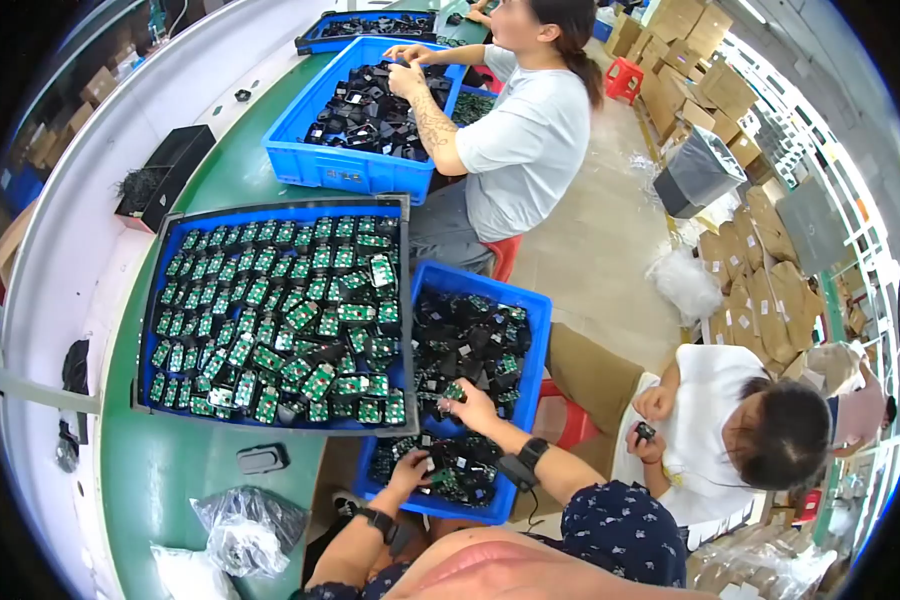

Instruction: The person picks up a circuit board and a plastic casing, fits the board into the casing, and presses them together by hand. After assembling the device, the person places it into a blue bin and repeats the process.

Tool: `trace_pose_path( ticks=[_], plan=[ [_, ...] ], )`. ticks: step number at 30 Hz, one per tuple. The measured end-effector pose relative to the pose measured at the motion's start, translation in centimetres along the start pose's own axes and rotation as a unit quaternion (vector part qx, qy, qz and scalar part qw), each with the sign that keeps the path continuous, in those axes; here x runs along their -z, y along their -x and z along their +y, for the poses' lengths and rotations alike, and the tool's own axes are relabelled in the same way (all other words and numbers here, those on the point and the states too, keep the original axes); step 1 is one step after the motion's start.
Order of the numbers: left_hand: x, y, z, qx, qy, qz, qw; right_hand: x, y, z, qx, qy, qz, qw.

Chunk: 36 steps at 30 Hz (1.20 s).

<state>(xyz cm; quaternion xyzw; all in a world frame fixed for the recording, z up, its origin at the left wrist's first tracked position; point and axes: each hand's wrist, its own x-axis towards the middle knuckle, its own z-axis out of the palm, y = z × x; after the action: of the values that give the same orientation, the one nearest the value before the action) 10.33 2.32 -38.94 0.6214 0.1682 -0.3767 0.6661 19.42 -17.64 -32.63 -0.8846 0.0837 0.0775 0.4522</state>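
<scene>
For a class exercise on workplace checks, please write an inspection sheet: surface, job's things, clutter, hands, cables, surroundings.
Surface: green bench, bearing a tray.
Job's things: circuit-board units in the tray; dark parts in blue bins.
Clutter: plastic bags and a dark case on the bench.
Hands: right hand holds a small part; left hand among parts, grip unclear.
Cables: thin dark cord near the right wrist.
Surroundings: workers, cardboard boxes.

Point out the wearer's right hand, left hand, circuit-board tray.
Right hand (477, 409): head view, back of hand.
Left hand (408, 473): head view, back of hand.
Circuit-board tray (408, 290): head view, right rim.
</scene>
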Motion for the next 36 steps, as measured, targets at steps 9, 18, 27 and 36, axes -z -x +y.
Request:
trace_pose_path(
  ticks=[9, 18, 27, 36],
  plan=[
    [-7.4, 7.2, 10.9, -0.059, 0.220, -0.226, 0.947, 4.5, 9.8, -4.2, -0.069, -0.280, -0.006, 0.958],
    [-6.7, 14.2, 13.1, -0.179, 0.028, -0.020, 0.983, 5.3, 12.3, -10.4, 0.147, -0.112, 0.067, 0.981],
    [-3.5, 21.9, 19.2, -0.138, -0.046, -0.101, 0.984, 6.8, 15.4, -16.3, 0.276, -0.133, 0.088, 0.948],
    [-5.5, 22.6, 20.5, -0.204, -0.142, -0.169, 0.954, 11.1, 18.6, -16.5, 0.247, -0.070, 0.083, 0.963]
  ],
)
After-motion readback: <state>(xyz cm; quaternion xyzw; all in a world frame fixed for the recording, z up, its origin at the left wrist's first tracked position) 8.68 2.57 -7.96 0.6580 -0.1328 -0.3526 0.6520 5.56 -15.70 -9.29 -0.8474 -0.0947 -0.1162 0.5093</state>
